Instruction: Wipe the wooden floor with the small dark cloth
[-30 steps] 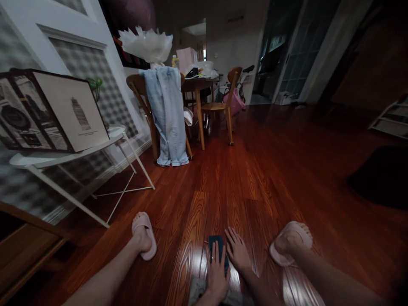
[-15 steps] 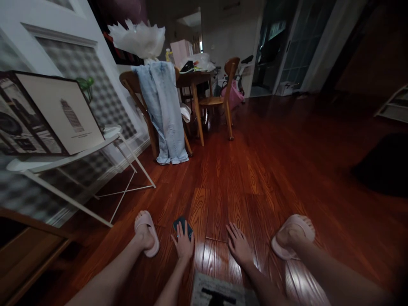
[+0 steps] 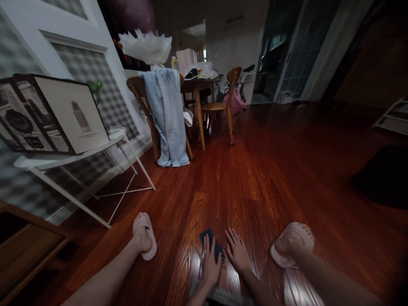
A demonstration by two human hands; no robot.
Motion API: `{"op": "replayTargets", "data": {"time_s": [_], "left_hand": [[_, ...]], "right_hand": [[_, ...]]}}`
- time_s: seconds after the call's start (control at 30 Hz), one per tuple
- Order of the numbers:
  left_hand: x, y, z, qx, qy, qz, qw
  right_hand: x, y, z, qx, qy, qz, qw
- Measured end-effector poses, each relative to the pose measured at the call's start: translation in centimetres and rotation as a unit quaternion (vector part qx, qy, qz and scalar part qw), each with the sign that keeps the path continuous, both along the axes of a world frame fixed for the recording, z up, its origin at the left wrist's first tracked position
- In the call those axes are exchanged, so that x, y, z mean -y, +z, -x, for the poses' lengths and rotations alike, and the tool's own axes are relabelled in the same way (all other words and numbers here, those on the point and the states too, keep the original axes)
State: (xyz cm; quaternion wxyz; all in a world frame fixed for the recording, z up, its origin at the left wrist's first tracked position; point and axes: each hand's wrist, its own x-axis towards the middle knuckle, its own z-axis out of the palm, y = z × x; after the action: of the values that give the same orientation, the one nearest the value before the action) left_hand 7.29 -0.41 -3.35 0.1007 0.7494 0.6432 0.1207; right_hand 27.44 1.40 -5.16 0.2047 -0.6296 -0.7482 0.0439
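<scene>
A small dark teal cloth-like piece [image 3: 210, 238] lies on the reddish wood floor [image 3: 223, 182]. My left hand [image 3: 210, 260] rests over its near part with fingers spread, hiding some of it. Just right of the dark piece, my right hand [image 3: 238, 250] lies palm down, its fingers stretched out and holding nothing. The tips of the two hands are a short distance apart. Whether the dark piece is a folded cloth or something firmer is hard to make out.
My feet in pink slippers [image 3: 145, 236] stand either side. A white side table [image 3: 63, 159] with a framed box is at left. Jeans [image 3: 168, 119] hang over a wooden chair near the dining table. A dark rounded shape [image 3: 382, 176] sits at right.
My left hand has slid to the right across the floor along with the dark teal piece, closer to my right hand. My right hand has barely moved.
</scene>
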Motion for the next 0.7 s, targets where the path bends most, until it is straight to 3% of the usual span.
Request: {"op": "replayTargets", "data": {"time_s": [0.17, 0.27, 0.37, 0.5, 0.57, 0.7], "left_hand": [[0.4, 0.5, 6.7, -0.042, 0.087, -0.025, 0.995], [1.8, 0.4, 10.5, -0.080, 0.092, -0.047, 0.991], [3.4, 0.2, 11.0, -0.092, 0.112, -0.054, 0.988], [4.0, 0.4, 8.7, -0.071, 0.164, -0.056, 0.982], [3.8, 0.7, 8.1, -0.061, 0.180, -0.057, 0.980], [3.4, 0.8, 8.5, -0.056, 0.193, -0.057, 0.978]], "right_hand": [[0.0, 0.3, 0.1, -0.004, -0.005, 0.003, 1.000], [0.0, 0.5, 0.2, -0.005, -0.004, 0.017, 1.000], [-0.2, 0.4, 0.1, -0.004, -0.008, 0.026, 1.000], [-0.3, 0.6, 0.7, -0.007, -0.034, 0.016, 0.999], [0.1, 1.1, 2.0, -0.015, 0.006, 0.009, 1.000], [1.0, 2.3, 5.7, -0.017, 0.234, 0.045, 0.971]]}}
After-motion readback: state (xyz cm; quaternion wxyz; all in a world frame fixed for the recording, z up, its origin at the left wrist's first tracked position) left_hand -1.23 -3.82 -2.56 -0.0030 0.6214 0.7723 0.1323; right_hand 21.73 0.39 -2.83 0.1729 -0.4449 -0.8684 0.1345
